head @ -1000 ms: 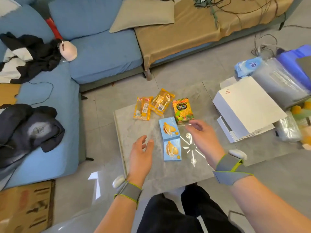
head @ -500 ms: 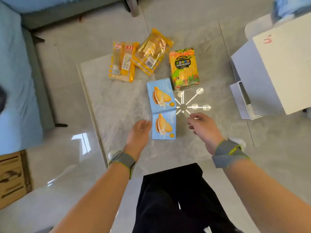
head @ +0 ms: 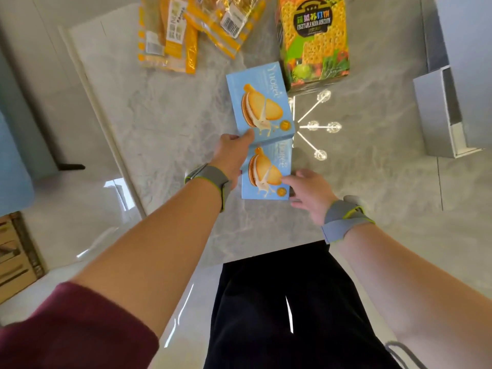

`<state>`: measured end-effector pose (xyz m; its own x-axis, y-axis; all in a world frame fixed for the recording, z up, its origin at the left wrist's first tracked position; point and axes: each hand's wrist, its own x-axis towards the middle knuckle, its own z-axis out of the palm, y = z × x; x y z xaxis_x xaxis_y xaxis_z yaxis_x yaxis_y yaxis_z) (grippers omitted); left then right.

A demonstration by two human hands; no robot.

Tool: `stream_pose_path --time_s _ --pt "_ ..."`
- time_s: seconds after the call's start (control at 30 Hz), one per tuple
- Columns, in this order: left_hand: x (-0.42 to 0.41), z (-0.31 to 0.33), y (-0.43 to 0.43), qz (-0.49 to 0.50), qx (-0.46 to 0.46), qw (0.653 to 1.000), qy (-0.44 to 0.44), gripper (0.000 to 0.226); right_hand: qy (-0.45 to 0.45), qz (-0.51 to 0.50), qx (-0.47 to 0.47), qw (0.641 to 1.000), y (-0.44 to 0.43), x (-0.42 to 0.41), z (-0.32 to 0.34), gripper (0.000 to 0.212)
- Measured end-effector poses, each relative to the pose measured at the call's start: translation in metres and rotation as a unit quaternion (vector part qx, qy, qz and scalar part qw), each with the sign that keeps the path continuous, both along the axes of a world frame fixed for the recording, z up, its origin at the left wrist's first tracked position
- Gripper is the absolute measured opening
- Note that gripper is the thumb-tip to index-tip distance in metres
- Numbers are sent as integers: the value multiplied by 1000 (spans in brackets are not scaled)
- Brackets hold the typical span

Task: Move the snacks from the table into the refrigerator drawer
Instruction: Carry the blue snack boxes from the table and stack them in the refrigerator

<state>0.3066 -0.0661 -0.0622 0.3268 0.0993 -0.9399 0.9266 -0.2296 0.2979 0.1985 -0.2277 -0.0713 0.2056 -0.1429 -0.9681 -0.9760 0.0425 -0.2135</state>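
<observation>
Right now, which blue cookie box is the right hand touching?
The nearer blue cardboard box: the right hand grips its right edge, the left hand the farther box.

Left hand [head: 231,153] pinches the far blue biscuit box [head: 262,107] at its 7 o'clock corner; right hand [head: 310,191] grips the near blue biscuit box [head: 266,173] at its 4 o'clock corner. Vegetable soda biscuits [head: 314,43] lie at 1 o'clock, yellow packets [head: 170,43] at 11.

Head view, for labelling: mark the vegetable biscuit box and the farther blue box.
vegetable biscuit box [head: 314,46], head view, printed front face.
farther blue box [head: 262,105], head view, biscuit picture on top.
</observation>
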Motion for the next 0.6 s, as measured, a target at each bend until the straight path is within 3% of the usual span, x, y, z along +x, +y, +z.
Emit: stream_pose_path --time_s 0.17,0.3,0.47,0.6 --pt "-3 -7 1 9 -35 999 32 64 28 -63 21 997 5 -16 -16 19" --pt "-9 -8 9 20 -92 994 57 46 55 -114 29 992 11 -23 -22 33" --pt "-24 -3 21 85 -137 985 67 34 78 -174 39 981 5 -34 -23 53" --pt "-42 1 38 168 -157 971 69 34 59 -212 83 972 -9 -33 -8 50"
